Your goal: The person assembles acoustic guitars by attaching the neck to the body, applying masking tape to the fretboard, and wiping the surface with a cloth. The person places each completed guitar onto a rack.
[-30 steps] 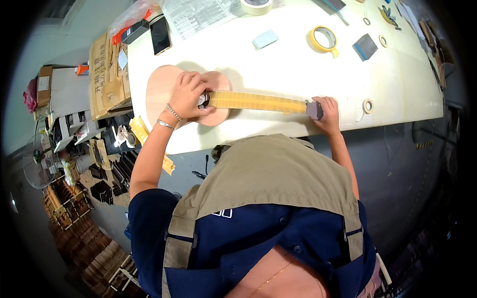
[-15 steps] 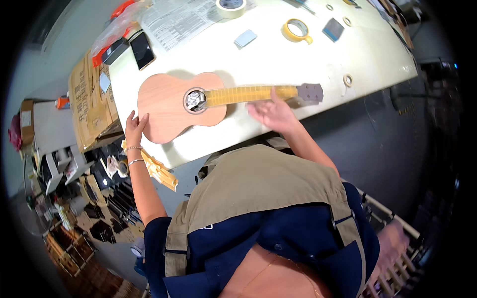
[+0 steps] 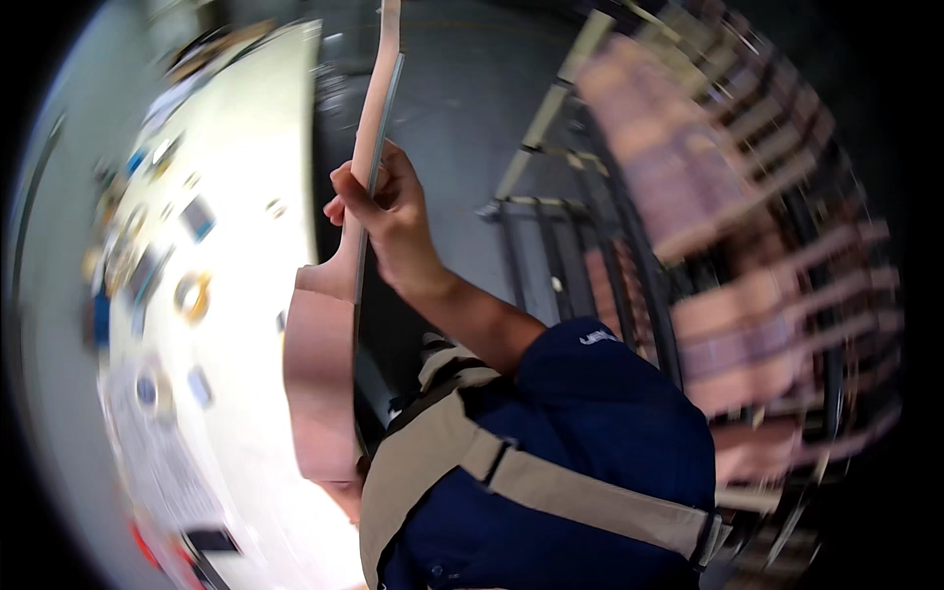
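Right hand (image 3: 398,221): fingers clamped round ukulele (image 3: 323,379) neck. Left hand (image 3: 343,498) mostly hidden; fingers, cannot tell. Rack (image 3: 547,116) holds blurred pinkish wooden pieces (image 3: 723,310).

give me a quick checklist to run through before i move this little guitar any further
1. Right hand closed around the neck: ok.
2. Support at the lower end of the small guitar: cannot tell, blurred and partly hidden.
3. Neck apart from the rack: ok, floor shows between them.
4. Far end of the neck visible: not ok, it runs out of the picture.
5. Yellow tape roll apart from the guitar: ok, bare table between.
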A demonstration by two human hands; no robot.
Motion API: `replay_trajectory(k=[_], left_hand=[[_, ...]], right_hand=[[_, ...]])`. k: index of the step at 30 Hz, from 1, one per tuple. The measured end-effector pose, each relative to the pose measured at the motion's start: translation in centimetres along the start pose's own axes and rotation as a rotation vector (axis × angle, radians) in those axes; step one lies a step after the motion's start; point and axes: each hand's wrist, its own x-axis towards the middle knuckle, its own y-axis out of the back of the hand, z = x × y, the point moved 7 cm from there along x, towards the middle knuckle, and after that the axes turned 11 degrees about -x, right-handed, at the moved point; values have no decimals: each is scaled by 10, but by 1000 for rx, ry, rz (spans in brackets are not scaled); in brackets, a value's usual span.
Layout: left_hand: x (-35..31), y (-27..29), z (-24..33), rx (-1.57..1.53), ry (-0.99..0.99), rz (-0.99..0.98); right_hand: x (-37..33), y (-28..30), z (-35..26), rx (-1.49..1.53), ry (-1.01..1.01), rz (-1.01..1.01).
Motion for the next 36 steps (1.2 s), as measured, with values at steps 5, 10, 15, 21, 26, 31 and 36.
replay_trajectory(k=[5,10,15,21,26,31,36], left_hand=[[34,-142,-25,-89,99,-430],[69,-179,-27,50,159,-715],[89,-225,-38,23,178,-803],[89,-278,-46,88,222,-928],[83,-303,-57,83,265,-971],[81,-308,-63,114,307,-953],[88,-306,-69,41,304,-919]], right_hand=[[-19,153,-117,-119,187,517],[-71,264,-221,-474,410,862],[-110,342,-325,-764,632,1009],[-114,414,-387,-903,749,1063],[-115,482,-398,-1078,802,1147],[-114,564,-380,-1228,688,1376],[-97,541,-375,-2243,488,1631]])
